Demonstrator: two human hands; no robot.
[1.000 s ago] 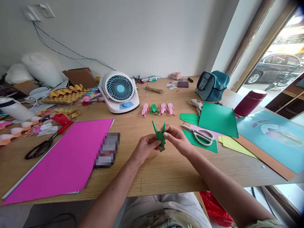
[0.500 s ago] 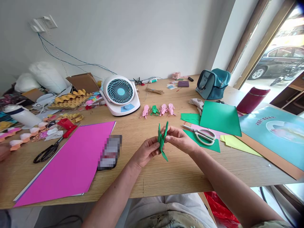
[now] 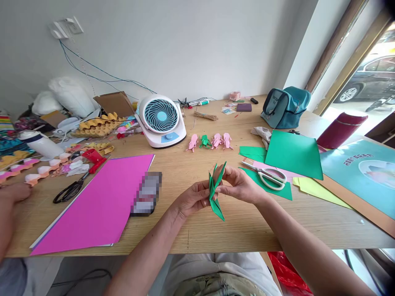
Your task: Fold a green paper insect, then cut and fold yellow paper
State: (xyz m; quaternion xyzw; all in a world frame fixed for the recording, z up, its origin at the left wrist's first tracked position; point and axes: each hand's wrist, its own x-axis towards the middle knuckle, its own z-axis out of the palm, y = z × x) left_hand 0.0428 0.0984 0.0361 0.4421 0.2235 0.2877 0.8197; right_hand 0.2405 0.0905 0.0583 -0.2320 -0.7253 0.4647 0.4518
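Between my two hands is a green folded-paper piece [image 3: 217, 209] with pointed flaps at top and bottom, held above the table's front half. My left hand [image 3: 195, 198] pinches its left side with thumb and fingers. From the right, my right hand [image 3: 239, 183] pinches the upper flaps, its fingertips partly hidden behind the paper. Beyond my hands stand small folded-paper figures in a row: a green figure [image 3: 205, 141] among several pink ones, such as the pink figure [image 3: 226, 140] at the right end.
White-handled scissors [image 3: 271, 177] lie on green paper [image 3: 294, 154] at right. Magenta sheets [image 3: 98, 205] and a blurred-out dark object [image 3: 146, 194] lie left. Behind are a fan [image 3: 161, 119] and a teal bag [image 3: 285, 107]. Another person's hand [image 3: 17, 192] rests at far left, near black scissors [image 3: 69, 191].
The green paper has turned in my hands, its lower point now showing wider. The view has shifted slightly, and more of the other person's arm shows at left.
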